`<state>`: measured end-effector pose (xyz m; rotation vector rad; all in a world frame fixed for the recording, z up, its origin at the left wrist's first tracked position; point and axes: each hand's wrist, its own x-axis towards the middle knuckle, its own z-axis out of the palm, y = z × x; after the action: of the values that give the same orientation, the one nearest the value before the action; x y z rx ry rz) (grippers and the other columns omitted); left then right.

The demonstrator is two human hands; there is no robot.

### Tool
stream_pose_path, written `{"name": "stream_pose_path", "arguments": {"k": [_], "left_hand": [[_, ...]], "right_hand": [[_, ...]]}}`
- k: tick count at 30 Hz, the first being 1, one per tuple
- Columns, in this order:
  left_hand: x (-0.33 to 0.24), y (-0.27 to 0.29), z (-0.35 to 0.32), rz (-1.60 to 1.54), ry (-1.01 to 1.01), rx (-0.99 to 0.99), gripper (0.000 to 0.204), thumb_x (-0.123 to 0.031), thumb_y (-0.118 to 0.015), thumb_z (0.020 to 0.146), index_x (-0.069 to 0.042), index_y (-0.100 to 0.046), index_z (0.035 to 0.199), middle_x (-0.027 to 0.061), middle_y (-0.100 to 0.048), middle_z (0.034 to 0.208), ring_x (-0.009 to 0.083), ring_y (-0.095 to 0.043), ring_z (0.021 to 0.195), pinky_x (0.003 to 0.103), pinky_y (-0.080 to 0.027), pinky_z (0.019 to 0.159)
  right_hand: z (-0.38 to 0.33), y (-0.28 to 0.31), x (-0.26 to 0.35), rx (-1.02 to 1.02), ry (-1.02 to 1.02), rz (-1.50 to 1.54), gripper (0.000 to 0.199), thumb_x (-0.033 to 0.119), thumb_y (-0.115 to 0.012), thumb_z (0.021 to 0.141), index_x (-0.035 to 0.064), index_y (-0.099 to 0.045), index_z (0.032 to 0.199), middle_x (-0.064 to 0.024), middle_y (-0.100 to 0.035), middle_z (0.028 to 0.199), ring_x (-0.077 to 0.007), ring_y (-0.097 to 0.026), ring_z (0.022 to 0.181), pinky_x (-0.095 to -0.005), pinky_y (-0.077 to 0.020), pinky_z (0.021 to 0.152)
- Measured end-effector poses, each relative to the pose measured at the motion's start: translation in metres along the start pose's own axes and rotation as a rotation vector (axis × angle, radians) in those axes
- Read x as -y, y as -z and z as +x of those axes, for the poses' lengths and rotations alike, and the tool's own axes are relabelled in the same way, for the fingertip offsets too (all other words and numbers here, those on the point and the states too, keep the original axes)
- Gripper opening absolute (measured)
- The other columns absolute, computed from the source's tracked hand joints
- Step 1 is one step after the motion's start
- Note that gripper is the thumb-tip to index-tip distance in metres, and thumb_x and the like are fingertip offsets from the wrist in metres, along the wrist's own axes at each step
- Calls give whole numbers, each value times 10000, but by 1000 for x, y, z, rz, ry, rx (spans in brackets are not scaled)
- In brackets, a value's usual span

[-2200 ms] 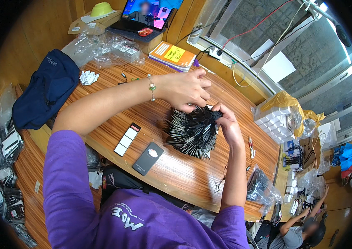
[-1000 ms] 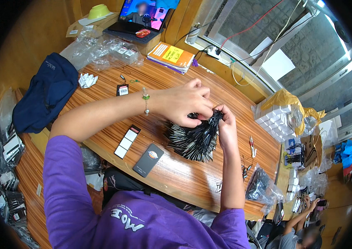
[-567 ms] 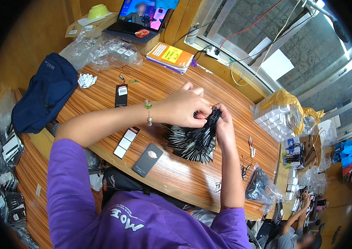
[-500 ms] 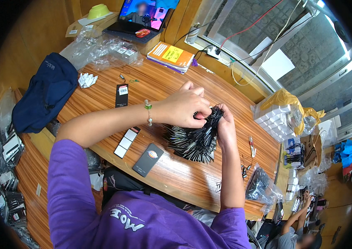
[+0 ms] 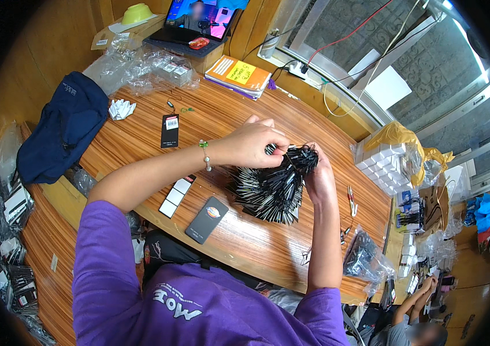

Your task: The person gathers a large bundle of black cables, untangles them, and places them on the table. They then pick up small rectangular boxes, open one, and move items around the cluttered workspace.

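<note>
A thick bundle of black hang tags point(image 5: 268, 196) fans out, edges up, over the middle of the wooden table. Their black cords point(image 5: 304, 158) gather at the bundle's upper right. My right hand point(image 5: 321, 177) closes round the cords from the right side. My left hand point(image 5: 261, 147), wearing a beaded bracelet, pinches at the cord loops from the upper left, fingers curled. Close by lie a dark grey tag with an oval logo point(image 5: 206, 220) and a black tag with white labels point(image 5: 177, 196). Farther off is a black tag with a barcode sticker point(image 5: 170, 131).
Red-handled snips point(image 5: 352, 202) and a plastic bag of black cords point(image 5: 366, 255) lie to the right. White boxes point(image 5: 382, 164) stand by the window. A navy cloth bag point(image 5: 63, 130), notebooks point(image 5: 239, 76) and a laptop point(image 5: 190, 29) line the left and back. A co-worker sits at lower right.
My left hand has shifted slightly left and away from the right hand. My right hand has turned a little outward, baring more of the gathered cords. The bundle stays in place.
</note>
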<state>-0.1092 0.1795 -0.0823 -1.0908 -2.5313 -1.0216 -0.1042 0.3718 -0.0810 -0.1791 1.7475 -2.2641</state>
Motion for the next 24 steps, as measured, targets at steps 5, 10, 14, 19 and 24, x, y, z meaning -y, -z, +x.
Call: {"name": "stream_pose_path", "arguments": {"k": [5,10,14,19,24], "left_hand": [[3,1,-2,-15,5,21,111,-250,-579,754,-142,-555,742,-51,-538,718,147,-431,759,327,-269,787],[-1,2,-3,65,-19,-24,126,-252,-565,779,-131,-565,744,-42,-557,739,151,-436,773,328,-273,784],[-1,-3,-4,124,-55,-102,125,-235,-564,769,-119,-558,725,-29,-555,732,161,-439,761,331,-281,772],[-6,-7,-3,121,-37,-100,116,-211,-567,741,-115,-540,682,-33,-528,682,157,-439,737,328,-285,757],[-4,-5,-3,92,-29,-94,121,-204,-573,725,-117,-532,652,-43,-512,645,152,-440,720,325,-286,745]], "right_hand": [[3,8,-4,37,5,-19,106,135,-419,902,88,-481,831,30,-471,756,-70,-448,705,-222,-369,637],[0,4,0,40,-7,-24,80,116,-433,891,90,-482,833,31,-474,761,-67,-448,710,-219,-365,640],[-1,4,-2,82,30,-50,55,96,-449,880,88,-484,839,28,-479,764,-65,-448,710,-217,-364,641],[-3,3,-3,101,34,-56,38,78,-457,870,81,-488,848,26,-487,774,-66,-461,724,-214,-372,650],[-2,5,-4,66,19,17,76,3,-452,837,62,-484,872,-1,-527,796,-77,-493,724,-212,-404,654]]}}
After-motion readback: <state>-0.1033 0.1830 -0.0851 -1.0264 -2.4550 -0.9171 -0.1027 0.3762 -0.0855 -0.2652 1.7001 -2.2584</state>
